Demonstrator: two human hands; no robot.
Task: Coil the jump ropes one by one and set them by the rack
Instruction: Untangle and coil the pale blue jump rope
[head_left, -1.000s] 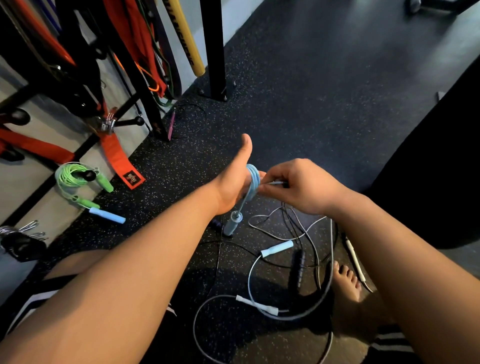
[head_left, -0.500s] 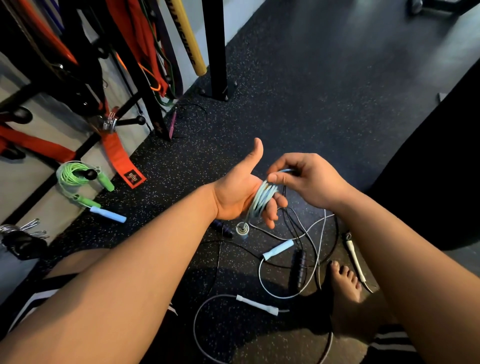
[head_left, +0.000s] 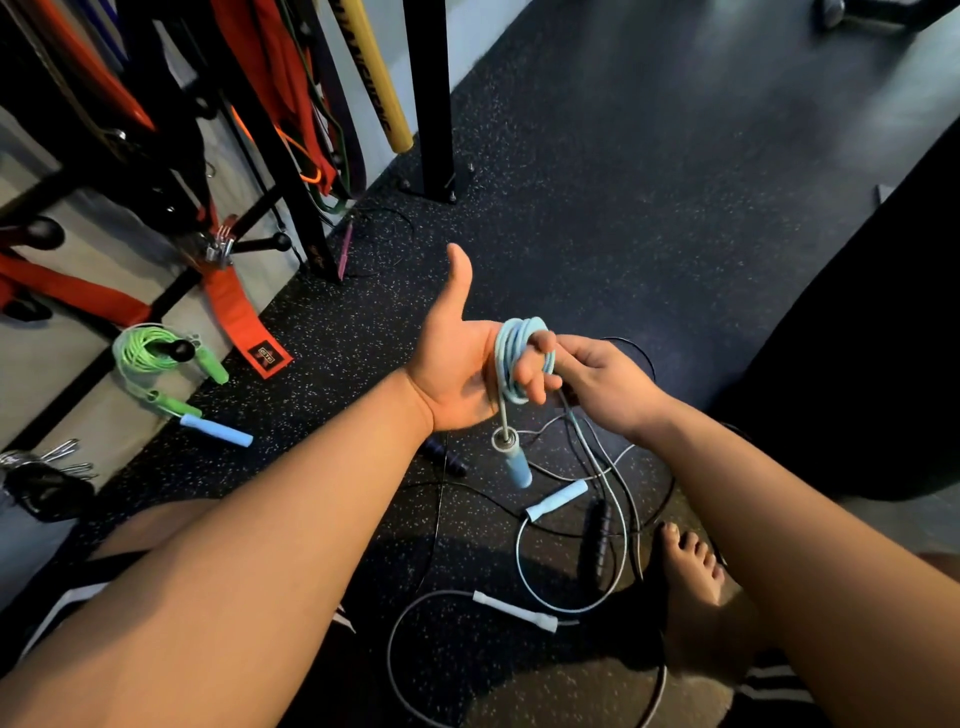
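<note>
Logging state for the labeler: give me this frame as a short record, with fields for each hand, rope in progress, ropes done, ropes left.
left hand: palm up, thumb raised, light blue rope wound round its fingers
right hand: holds the rope's free run beside the coil
handle: dangles below the left hand
done: green rope, coiled, beside the rack
left: loose ropes tangled on the floor by the foot

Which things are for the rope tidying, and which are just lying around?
For the job: blue rope, wound round the left hand, pinched by the right hand; loose ropes; green rope, coiled by the rack.
Just lying about: orange strap; yellow bar; metal clips.
</note>
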